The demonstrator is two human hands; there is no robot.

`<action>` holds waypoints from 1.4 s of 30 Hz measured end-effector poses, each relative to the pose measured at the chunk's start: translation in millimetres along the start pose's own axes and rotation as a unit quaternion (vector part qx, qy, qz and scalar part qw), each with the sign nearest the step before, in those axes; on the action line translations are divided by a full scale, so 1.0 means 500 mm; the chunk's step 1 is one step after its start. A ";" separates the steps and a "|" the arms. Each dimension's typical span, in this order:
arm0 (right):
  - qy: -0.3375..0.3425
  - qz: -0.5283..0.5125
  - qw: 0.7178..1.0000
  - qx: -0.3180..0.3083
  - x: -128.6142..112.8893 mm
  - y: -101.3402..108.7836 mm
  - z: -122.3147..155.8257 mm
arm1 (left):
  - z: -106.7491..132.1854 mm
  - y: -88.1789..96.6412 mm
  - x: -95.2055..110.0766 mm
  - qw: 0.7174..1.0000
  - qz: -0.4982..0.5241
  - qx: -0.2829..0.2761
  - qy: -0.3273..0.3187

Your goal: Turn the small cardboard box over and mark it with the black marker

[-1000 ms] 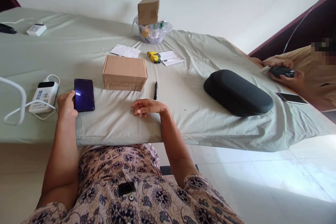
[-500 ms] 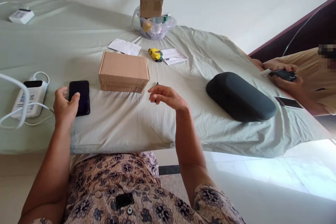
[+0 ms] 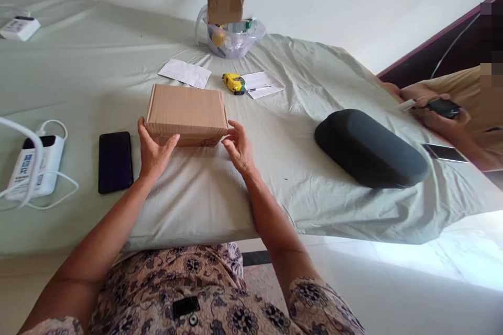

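A closed brown cardboard box (image 3: 186, 107) lies on the cloth-covered table in front of me. My left hand (image 3: 154, 154) grips its near left corner, thumb along the front face and fingers at the left side. At the opposite end, my right hand (image 3: 239, 149) has its fingertips against the right side and its thumb by the near right corner. The box's underside is hidden. Left of my left hand, a black smartphone (image 3: 115, 162) lies flat, its screen dark.
Behind the box are folded paper (image 3: 184, 72), a yellow tape measure (image 3: 233, 82) and a pen on paper (image 3: 263, 86). A clear basket (image 3: 236, 44) carries another box (image 3: 226, 0). A white power strip (image 3: 43, 167) is left, a black case (image 3: 369, 149) right, beside another person's hands (image 3: 444, 115).
My left hand has left the smartphone and moved right onto the box. My right hand has moved to the box's right end. A slim dark thing by my right hand no longer shows.
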State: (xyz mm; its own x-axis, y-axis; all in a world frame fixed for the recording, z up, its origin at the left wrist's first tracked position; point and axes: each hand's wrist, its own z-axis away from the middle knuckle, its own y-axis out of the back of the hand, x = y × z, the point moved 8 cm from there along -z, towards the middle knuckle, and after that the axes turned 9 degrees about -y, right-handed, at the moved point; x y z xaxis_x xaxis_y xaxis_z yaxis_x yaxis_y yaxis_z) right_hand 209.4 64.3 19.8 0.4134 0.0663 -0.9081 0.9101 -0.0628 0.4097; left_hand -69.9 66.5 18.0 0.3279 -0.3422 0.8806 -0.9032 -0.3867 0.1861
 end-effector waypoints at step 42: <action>0.293 0.042 0.928 0.226 -0.087 0.037 0.091 | 0.049 0.077 0.105 0.970 -0.109 0.079 -0.201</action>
State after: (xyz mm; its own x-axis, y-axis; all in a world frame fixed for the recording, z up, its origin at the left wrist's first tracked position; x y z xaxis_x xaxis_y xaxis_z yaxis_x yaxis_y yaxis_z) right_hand 206.7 14.9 62.8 0.5477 0.5642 -0.6179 0.8234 -0.4948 0.2780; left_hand -80.8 12.6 60.8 0.6162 -0.5322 0.5806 -0.7572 -0.6032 0.2507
